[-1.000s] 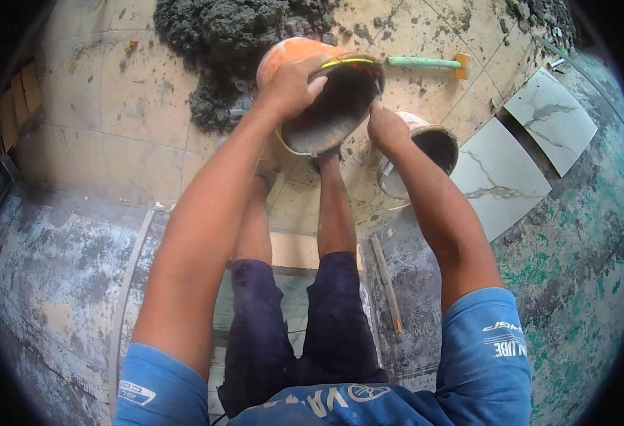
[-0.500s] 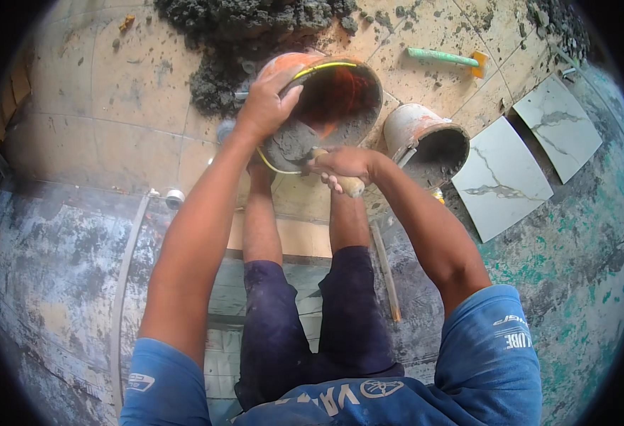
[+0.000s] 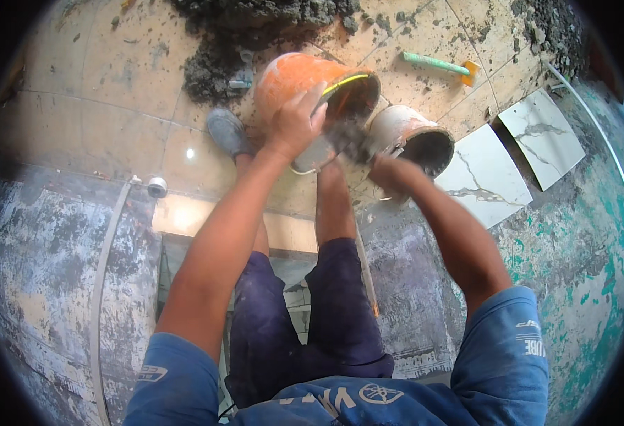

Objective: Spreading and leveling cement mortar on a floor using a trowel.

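My left hand (image 3: 294,124) grips the tilted orange bucket (image 3: 291,74) at its yellow-handled rim, near the center. My right hand (image 3: 390,174) is closed on a trowel (image 3: 392,190), blurred, with a dark lump of mortar (image 3: 351,142) at its blade between the two buckets. A white bucket (image 3: 397,124) with a dark inside rests just right of the orange one, its opening facing me. A large heap of dark mortar (image 3: 216,71) lies on the tile floor behind the orange bucket.
A green-handled tool (image 3: 433,62) with an orange head lies at upper right. Two marble-look tiles (image 3: 482,184) lie at right. A white roll (image 3: 156,187) and long strips (image 3: 99,284) lie at lower left. My feet (image 3: 225,131) and legs are below the buckets on the tiles.
My right hand took up a trowel at the orange bucket, then moved right with dark mortar toward the white bucket. My left hand keeps the orange bucket tilted, shifted rightward.
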A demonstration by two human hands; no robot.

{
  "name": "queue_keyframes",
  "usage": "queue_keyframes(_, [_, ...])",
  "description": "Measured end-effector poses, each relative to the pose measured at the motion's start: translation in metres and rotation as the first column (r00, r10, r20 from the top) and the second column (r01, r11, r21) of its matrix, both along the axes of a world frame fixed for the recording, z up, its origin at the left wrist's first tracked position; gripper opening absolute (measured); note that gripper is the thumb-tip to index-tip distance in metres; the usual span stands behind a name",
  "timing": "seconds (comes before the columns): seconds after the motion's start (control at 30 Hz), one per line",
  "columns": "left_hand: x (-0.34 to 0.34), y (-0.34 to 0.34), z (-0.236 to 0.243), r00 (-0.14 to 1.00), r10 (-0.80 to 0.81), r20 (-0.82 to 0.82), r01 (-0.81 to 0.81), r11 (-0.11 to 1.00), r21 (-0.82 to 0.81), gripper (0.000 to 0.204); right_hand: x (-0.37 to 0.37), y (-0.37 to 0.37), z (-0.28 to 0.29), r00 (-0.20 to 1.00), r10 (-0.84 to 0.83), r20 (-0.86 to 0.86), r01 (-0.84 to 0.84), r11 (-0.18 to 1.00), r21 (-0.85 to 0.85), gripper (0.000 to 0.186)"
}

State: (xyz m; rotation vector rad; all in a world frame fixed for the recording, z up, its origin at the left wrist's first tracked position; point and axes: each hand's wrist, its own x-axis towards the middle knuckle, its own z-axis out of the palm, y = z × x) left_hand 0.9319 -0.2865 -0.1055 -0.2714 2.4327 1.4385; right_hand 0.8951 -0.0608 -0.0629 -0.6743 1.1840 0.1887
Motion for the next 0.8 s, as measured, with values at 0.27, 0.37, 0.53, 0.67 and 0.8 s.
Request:
queue_keyframes(0.27, [0.008,-0.009,0.0,1.0,-0.002,-0.013,0.002,1.0,0.002,0.041,0.001,0.006,0.029,0.799,-0.352,-0.488,0.354,0.931,-0.091,0.028])
queue_keyframes(0.37, [0.009,-0.017,-0.002,1.0,-0.007,-0.015,0.007,1.0,-0.008,0.04,-0.033,-0.001,0.026,0.722,-0.204,-0.661,0.309,0.95,0.044,0.021])
queue_keyframes(0.53, [-0.003,-0.007,-0.003,0.998,0.053,-0.035,-0.051,0.998,0.032,0.039,0.007,0.009,0.021,0.886,-0.21,-0.413,0.299,0.94,0.163,0.03])
queue_keyframes(0.67, [-0.008,-0.003,-0.005,0.996,0.07,-0.051,-0.069,0.997,0.02,0.037,0.011,-0.008,0.026,0.995,-0.098,-0.017,0.1,0.975,0.198,0.036])
queue_keyframes(0.8, [0.003,-0.006,-0.003,1.0,0.013,-0.004,-0.013,1.0,-0.004,0.037,-0.032,-0.035,0.046,0.989,-0.11,0.096,0.082,0.963,0.258,0.036])
